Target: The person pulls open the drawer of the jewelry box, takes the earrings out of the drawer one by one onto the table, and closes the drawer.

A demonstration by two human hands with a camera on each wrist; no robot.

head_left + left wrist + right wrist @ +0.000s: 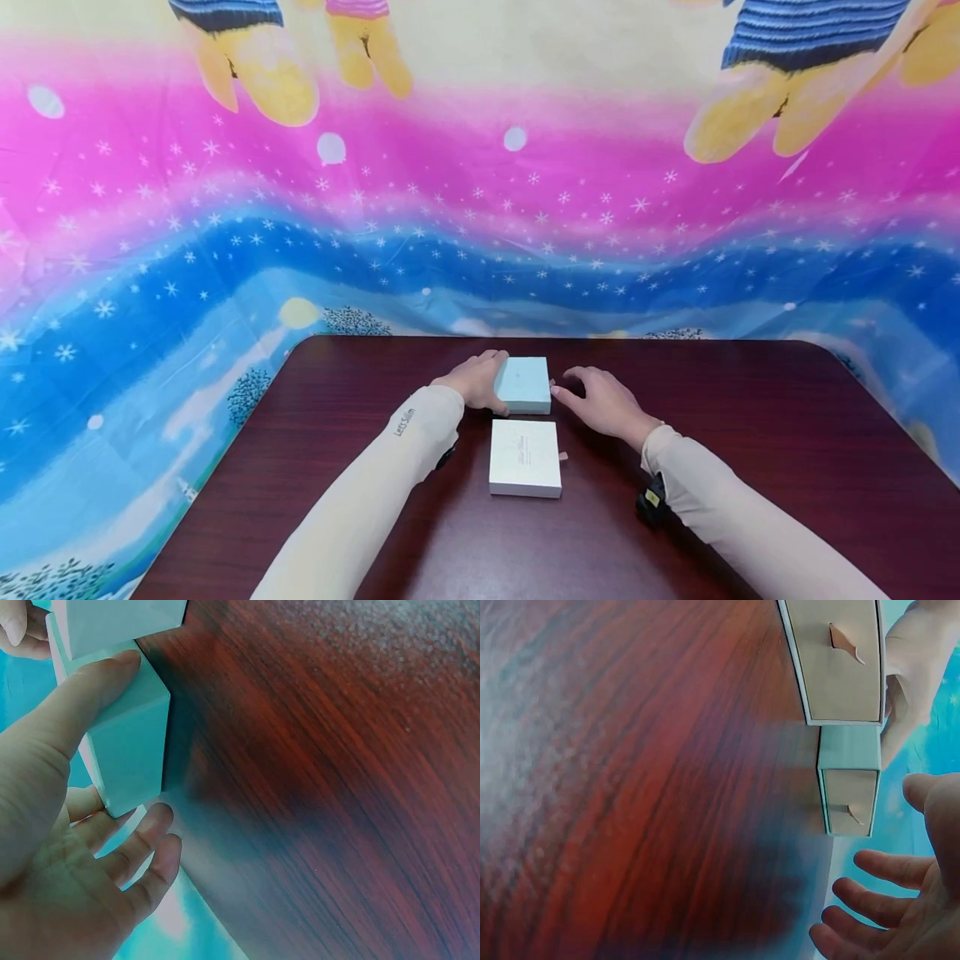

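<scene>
Pale mint and flat-faced, a square box (525, 385) sits on the glossy, wood-grained desk (375, 367) beyond a white box (525, 460). The left hand (476, 381) has its grip clamped on the mint one's left side; the right hand (606, 402), grip apart, curves loosely near its thin tan tab (855, 815).

A snowflake-dotted backdrop (450, 179) in cream, pink and blue hung behind the dark reddish-brown, wood-grained tabletop (750, 417), which reflected pale light.
</scene>
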